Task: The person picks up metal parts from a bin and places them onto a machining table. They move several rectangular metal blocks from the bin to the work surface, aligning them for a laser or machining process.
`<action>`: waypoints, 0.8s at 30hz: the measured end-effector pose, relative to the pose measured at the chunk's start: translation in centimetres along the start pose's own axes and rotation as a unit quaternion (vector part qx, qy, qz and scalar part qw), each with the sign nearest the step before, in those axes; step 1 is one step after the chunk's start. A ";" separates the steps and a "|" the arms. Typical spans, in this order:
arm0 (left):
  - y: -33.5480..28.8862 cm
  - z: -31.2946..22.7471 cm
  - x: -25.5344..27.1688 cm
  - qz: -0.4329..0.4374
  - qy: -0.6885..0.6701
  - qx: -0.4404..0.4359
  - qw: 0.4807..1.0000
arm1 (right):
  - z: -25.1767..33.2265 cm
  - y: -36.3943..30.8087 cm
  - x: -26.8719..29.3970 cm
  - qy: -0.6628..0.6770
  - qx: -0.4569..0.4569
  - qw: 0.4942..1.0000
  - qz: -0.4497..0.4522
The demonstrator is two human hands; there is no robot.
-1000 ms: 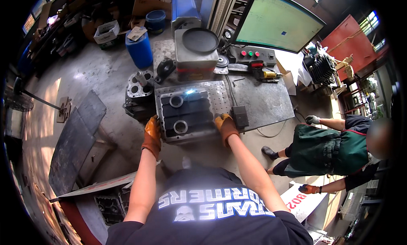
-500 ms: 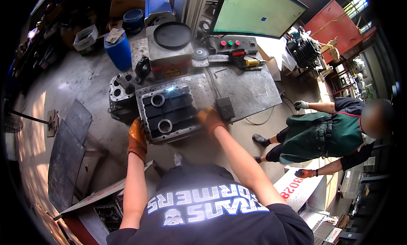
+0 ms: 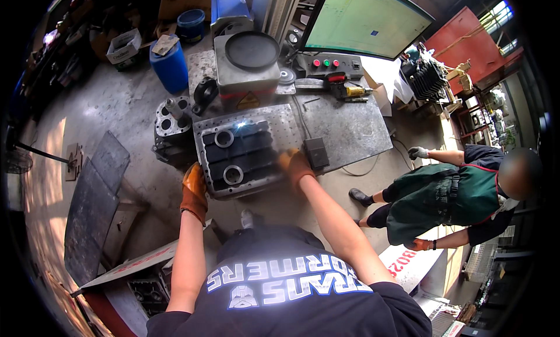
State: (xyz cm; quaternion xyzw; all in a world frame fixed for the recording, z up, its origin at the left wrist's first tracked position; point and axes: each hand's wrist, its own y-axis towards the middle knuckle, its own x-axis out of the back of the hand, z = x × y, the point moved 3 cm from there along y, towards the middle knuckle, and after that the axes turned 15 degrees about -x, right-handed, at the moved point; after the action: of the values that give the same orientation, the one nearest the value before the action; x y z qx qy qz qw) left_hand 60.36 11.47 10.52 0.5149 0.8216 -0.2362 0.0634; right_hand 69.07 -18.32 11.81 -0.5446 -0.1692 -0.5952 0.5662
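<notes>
A flat rectangular metal casting [image 3: 237, 153] lies on the perforated plate [image 3: 284, 118] of the workbench. Its recess is dark, with two pale round collars, and bolt holes line its rim. My left hand [image 3: 194, 191], in an orange-brown work glove, is closed round the casting's near left edge, the fingertips partly hidden. In a matching glove, my right hand [image 3: 296, 165] is at the near right side of the casting, beside a small black box [image 3: 316, 152]. Motion blurs its fingers, so I cannot tell whether they grip the edge.
Left of the plate stands another metal housing [image 3: 172, 120] with round holes. Behind are a machine with a round black top [image 3: 252, 50], a button panel [image 3: 328, 64], a monitor [image 3: 367, 19] and a yellow-and-black power tool [image 3: 350, 91]. A person in a green apron [image 3: 426, 200] stands at right.
The whole scene has shifted slightly to the right in view. Both my hands stay by the casting's near side, the right one blurred in both frames. The other person's lower hand has moved slightly.
</notes>
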 end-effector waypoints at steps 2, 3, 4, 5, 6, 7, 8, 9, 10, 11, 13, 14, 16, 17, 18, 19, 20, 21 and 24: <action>0.0 -0.5 -0.5 -0.005 0.000 -0.005 1.000 | 0.1 0.0 0.2 -0.007 0.004 1.000 0.003; -0.1 -0.6 -0.8 -0.019 -0.015 0.001 1.000 | 0.1 0.2 0.2 -0.006 0.004 1.000 0.008; -0.5 -1.0 -1.0 -0.035 -0.029 0.007 0.999 | 0.3 -0.2 0.4 -0.006 0.004 1.000 0.015; -0.4 -0.8 -0.8 -0.043 -0.039 0.020 0.998 | 0.6 -0.6 0.7 -0.005 0.002 1.000 0.019; -0.2 -0.7 -0.4 -0.052 -0.048 0.031 0.997 | 0.8 -1.1 1.1 -0.003 0.000 1.000 0.024; 0.1 -0.6 -0.1 -0.061 -0.058 0.040 0.996 | 1.4 -1.4 1.4 0.000 0.001 1.000 0.028; 0.3 -0.3 0.1 -0.057 -0.069 0.032 0.996 | 1.0 -1.0 1.0 0.004 0.007 1.000 0.016; 0.3 0.4 0.1 -0.053 -0.079 0.024 0.995 | 0.0 -0.2 0.3 0.009 0.013 1.000 0.004; 0.3 0.5 0.0 -0.049 -0.090 0.015 0.995 | 0.0 -0.1 0.3 0.013 0.021 1.000 -0.008; 0.4 0.6 0.2 -0.058 -0.091 0.017 0.994 | 0.2 -0.1 0.1 0.007 0.018 1.000 -0.012; 0.3 0.6 0.3 -0.071 -0.092 0.023 0.993 | 0.5 -0.5 0.4 -0.005 0.009 1.000 -0.022; 0.2 0.5 0.3 -0.073 -0.088 0.026 0.993 | 0.9 -1.0 0.9 0.004 -0.003 1.000 -0.009; 0.0 0.0 0.3 -0.077 -0.079 0.029 0.993 | 1.9 -2.1 1.9 0.023 -0.028 0.999 0.016; 0.1 0.2 0.3 -0.069 -0.091 0.025 0.993 | 1.4 -1.5 1.3 0.030 -0.026 0.999 0.022; 0.2 0.6 0.4 -0.061 -0.103 0.022 0.993 | 0.3 -0.5 0.2 0.037 -0.025 0.999 0.027; 0.3 0.7 0.6 -0.054 -0.114 0.015 0.992 | 0.2 -0.1 -0.1 0.044 -0.020 0.998 0.034; 0.5 0.9 0.7 -0.052 -0.118 0.014 0.991 | 0.1 0.1 -0.3 0.041 -0.019 0.998 0.032; 0.7 1.1 0.8 -0.051 -0.123 0.013 0.991 | -0.1 0.4 -0.5 0.037 -0.018 0.999 0.031; 0.4 0.5 0.6 -0.065 -0.125 0.030 0.990 | 1.0 -0.5 0.4 0.028 -0.031 0.998 0.041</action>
State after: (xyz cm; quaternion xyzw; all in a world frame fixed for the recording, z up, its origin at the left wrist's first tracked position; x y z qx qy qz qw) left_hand 60.32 11.92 9.76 0.4290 0.8314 -0.3266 0.1348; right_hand 69.16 -17.52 12.67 -0.5516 -0.1128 -0.5911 0.5776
